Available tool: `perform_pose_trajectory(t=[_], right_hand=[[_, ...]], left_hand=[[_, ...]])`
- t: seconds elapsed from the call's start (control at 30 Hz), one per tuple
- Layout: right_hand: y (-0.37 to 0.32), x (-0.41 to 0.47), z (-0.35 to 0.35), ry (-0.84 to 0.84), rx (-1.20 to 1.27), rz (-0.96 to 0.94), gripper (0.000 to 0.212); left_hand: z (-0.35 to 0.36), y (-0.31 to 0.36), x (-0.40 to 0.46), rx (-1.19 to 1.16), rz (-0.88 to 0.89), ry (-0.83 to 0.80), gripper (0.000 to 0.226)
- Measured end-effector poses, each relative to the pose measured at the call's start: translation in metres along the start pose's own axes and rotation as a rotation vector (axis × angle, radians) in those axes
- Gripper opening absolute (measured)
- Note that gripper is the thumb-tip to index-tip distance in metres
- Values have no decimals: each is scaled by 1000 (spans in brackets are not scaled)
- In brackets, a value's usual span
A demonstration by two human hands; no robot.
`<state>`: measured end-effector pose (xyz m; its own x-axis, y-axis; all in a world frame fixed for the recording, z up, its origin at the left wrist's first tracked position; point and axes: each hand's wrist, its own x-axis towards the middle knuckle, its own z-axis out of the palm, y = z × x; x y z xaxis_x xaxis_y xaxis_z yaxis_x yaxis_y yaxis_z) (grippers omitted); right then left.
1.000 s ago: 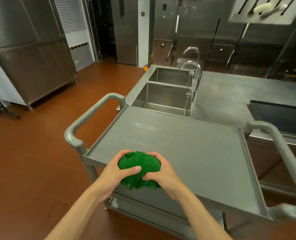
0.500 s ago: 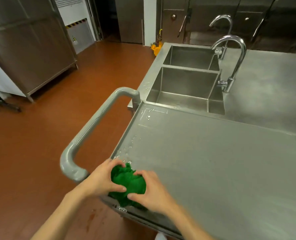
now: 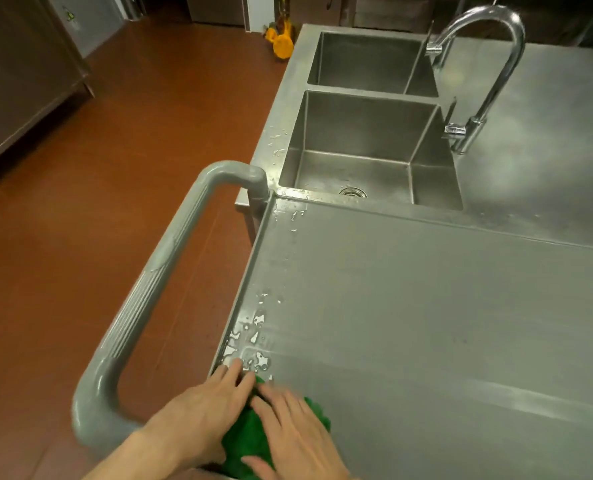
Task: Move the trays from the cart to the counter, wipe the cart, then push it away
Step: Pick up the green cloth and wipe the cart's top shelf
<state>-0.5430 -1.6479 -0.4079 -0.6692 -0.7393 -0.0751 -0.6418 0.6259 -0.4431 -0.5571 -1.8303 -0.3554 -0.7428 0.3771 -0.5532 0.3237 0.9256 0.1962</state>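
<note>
Red floor [image 3: 97, 168] at left. On the cart's [image 3: 426, 323] near-left corner, left hand [image 3: 201, 414] and right hand [image 3: 291, 434] press the cloth [image 3: 245, 441], fingers straight. Wiping step, apparently; next, sweep through the droplets [image 3: 255, 336] toward the desk [image 3: 548, 150].

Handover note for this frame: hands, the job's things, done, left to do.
Left hand and right hand: both flat, fingers straight, pressing the green cloth on the cart top, near-left corner by the handle.
Done: no trays on the cart top.
Left: wipe the water drops along its left edge and the rest, then push the cart from the counter.
</note>
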Motion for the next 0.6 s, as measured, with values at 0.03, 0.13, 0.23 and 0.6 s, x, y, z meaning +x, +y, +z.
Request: perform_pose_trajectory(t=[0.03,0.13,0.23,0.6], right_hand=[[-1,0,1,13,-2,-8,89],[-3,0,4,51,-34,11,84],[-6,5,8,62,-23,51,81],[-5,8,19,195,65,35,66]], left_hand=[[5,-5,1,23,41,48,58],[11,-15,-2,80,133,169,59],[4,-17,-7,147,209,241,57],[11,-22,-34,-61,113,237,64]])
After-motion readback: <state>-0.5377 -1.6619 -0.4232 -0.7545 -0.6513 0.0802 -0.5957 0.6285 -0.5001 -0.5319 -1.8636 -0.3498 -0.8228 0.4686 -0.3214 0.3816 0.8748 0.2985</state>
